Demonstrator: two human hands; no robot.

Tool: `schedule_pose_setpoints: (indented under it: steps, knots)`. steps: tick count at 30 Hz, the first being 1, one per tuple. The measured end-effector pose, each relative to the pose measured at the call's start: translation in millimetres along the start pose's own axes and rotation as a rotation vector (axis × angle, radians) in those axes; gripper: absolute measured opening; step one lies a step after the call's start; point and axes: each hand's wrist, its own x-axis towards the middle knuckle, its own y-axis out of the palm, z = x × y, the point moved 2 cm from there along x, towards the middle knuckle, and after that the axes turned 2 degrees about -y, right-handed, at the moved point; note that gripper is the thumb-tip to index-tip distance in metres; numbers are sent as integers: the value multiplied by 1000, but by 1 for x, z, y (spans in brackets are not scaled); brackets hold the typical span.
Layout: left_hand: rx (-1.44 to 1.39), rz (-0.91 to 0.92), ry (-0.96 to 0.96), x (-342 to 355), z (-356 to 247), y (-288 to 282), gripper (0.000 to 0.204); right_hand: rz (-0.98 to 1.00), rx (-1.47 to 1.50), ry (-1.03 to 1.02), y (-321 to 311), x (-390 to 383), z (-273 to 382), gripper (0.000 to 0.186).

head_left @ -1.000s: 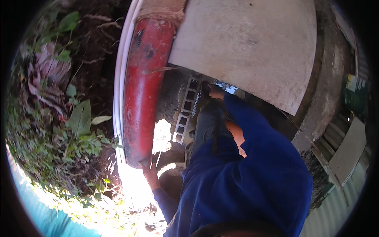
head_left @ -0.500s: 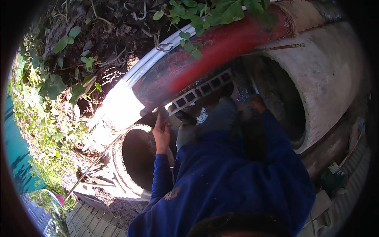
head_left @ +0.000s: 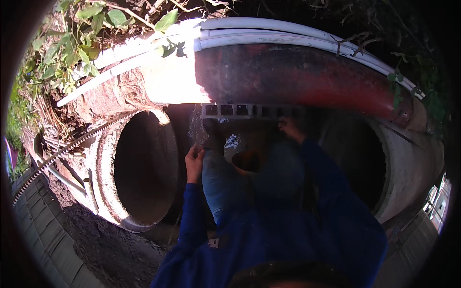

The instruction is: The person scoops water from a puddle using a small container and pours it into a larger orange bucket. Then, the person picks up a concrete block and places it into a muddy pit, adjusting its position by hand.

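My left hand (head_left: pixel 194 163) is beside my left knee, its fingers curled and thumb close to them. Whatever may lie between those fingertips is hidden. Over by my right knee, my right hand (head_left: pixel 291 128) reaches forward in shade with the fingers partly spread, close to a row of grey hollow concrete blocks (head_left: pixel 234 111). Whether it touches the blocks I cannot tell. Between my legs show a round brownish opening (head_left: pixel 246 161) and a patch of glinting water (head_left: pixel 232 140). No tool can be made out in either hand.
A thick red and black pipe (head_left: pixel 288 72) crosses ahead, with white pipes (head_left: pixel 269 36) along it. Large round concrete pipe mouths open at my left (head_left: pixel 103 177) and right (head_left: pixel 408 158). A ribbed steel bar (head_left: pixel 72 146) leans at the left, below leafy plants (head_left: pixel 72 53).
The view has turned, so the red pipe and blocks now lie level. My left hand has drawn back from the block end to my knee; my right hand is now close to the blocks.
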Motion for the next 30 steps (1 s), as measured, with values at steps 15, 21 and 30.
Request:
schedule_pose_setpoints:
  steps: [15,21,30]
  knots:
    - [-429,-59,-114,21,185,39,53,170,-294,159,66,33,-36,30]
    - [-754,-124,-280,38,197,36,53,249,-249,236,84,10,-63,37]
    - [-721,-201,-345,112,207,40,57,317,-276,379,131,47,-59,36]
